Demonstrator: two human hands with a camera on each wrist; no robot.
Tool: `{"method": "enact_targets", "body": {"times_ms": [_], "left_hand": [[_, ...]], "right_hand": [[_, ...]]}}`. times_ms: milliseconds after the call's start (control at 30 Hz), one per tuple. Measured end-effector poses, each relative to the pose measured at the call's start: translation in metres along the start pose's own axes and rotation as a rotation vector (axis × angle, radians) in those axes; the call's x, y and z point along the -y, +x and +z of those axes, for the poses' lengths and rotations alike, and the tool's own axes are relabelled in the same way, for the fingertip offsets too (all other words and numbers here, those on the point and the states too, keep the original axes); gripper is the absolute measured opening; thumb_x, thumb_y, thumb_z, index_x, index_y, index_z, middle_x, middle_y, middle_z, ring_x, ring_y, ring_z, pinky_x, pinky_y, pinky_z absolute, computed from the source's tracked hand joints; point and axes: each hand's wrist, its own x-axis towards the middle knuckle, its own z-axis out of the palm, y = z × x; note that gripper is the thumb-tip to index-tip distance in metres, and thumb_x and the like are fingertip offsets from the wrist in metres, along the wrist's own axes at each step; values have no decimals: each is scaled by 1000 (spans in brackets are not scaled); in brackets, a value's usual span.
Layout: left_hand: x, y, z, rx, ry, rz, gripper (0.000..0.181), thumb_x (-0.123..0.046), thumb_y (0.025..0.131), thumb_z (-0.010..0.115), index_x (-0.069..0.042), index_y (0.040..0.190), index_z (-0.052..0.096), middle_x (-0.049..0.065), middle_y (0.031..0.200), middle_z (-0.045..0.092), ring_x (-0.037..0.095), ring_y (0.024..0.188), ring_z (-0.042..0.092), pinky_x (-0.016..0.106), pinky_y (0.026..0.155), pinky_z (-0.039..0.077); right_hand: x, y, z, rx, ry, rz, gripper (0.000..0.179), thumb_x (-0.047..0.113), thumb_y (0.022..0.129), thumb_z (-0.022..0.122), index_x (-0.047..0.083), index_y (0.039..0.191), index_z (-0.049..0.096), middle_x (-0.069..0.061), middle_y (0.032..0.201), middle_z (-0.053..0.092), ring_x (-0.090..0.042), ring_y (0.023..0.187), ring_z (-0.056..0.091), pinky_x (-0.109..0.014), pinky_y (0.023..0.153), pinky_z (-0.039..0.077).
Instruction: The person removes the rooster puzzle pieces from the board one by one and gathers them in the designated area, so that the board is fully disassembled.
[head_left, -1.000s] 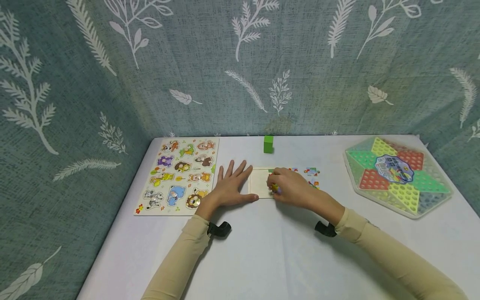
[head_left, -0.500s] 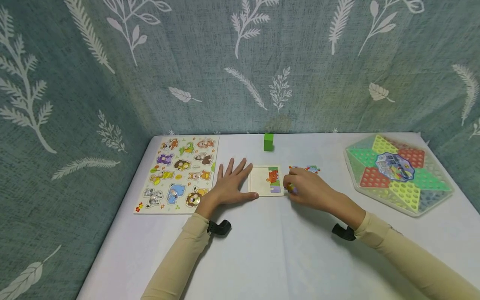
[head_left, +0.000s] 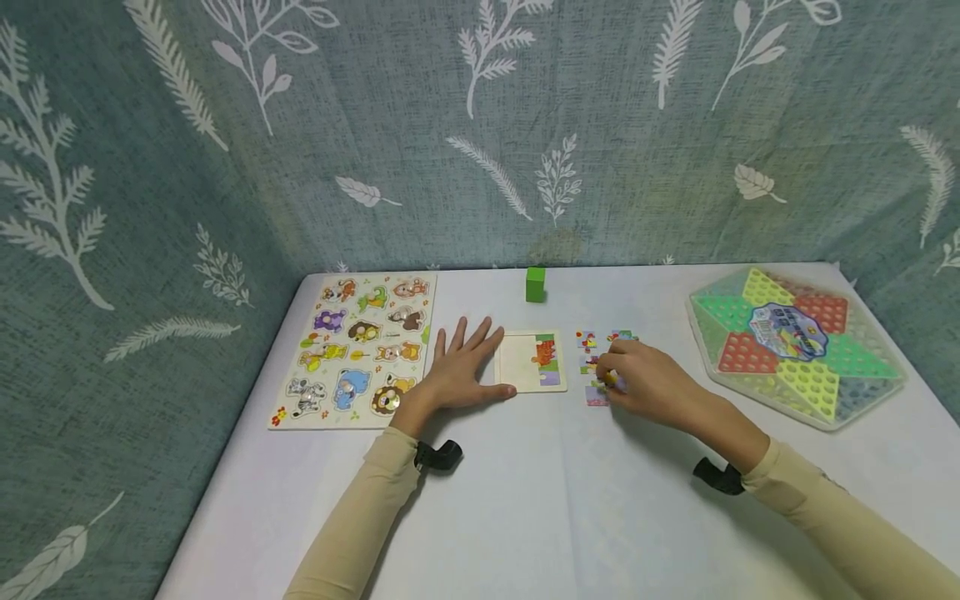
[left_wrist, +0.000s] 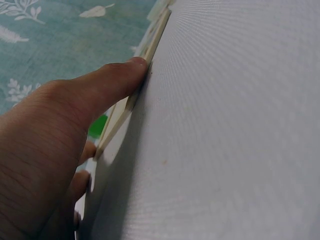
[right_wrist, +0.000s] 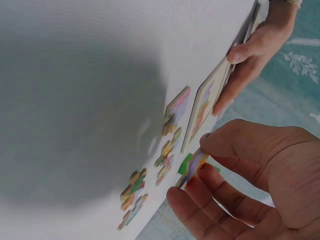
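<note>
My left hand lies with fingers spread at the left edge of a small wooden puzzle tray. In the left wrist view its thumb presses on the tray's edge. Joined pieces with an orange, green and purple picture fill the tray's right side; the rest is bare wood. My right hand is right of the tray, over loose puzzle pieces. Between its thumb and fingers it pinches a purple and yellow puzzle piece. Some loose pieces are hidden under this hand in the head view.
An animal knob-puzzle board lies at the left. A green block stands behind the tray. At the right is a hexagonal board in clear plastic. A patterned cloth hangs along the table's back and left side.
My right hand has moved right, from over the tray to the loose pieces, still pinching the puzzle piece. The tray's joined pieces and more loose ones came into sight. My left hand stayed put.
</note>
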Motion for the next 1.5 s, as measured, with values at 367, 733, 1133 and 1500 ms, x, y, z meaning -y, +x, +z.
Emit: {"method": "enact_targets", "body": {"times_ms": [367, 733, 1133, 1500], "left_hand": [[1, 0, 1, 0, 18, -3, 103, -73, 83, 60, -25, 163, 15, 0, 168, 0, 35, 151, -13, 60, 115, -12], [0, 0, 2, -1, 5, -1, 104, -71, 83, 62, -24, 162, 16, 0, 168, 0, 35, 151, -13, 59, 115, -13], [1, 1, 2, 4, -5, -1, 104, -71, 83, 63, -25, 162, 15, -1, 168, 0, 34, 151, -14, 58, 115, -14], [1, 0, 1, -4, -23, 3, 103, -70, 82, 65, -25, 162, 17, -1, 168, 2, 34, 151, -13, 59, 115, -14]], "right_hand": [[-8, -13, 0, -23, -30, -3, 19, -1, 74, 81, 11, 84, 71, 2, 83, 57, -17, 79, 55, -36, 66, 50], [-14, -21, 9, 8, -15, 26, 23, -6, 72, 79, 14, 80, 69, 4, 78, 54, -16, 76, 52, -33, 63, 46], [-14, -22, 14, 24, -21, 38, 23, -8, 71, 74, 13, 79, 71, 4, 76, 55, -14, 72, 50, -31, 60, 44], [-9, -17, 11, 4, -34, 26, 19, -4, 74, 77, 10, 87, 74, 1, 80, 58, -13, 72, 51, -30, 59, 44]]}}
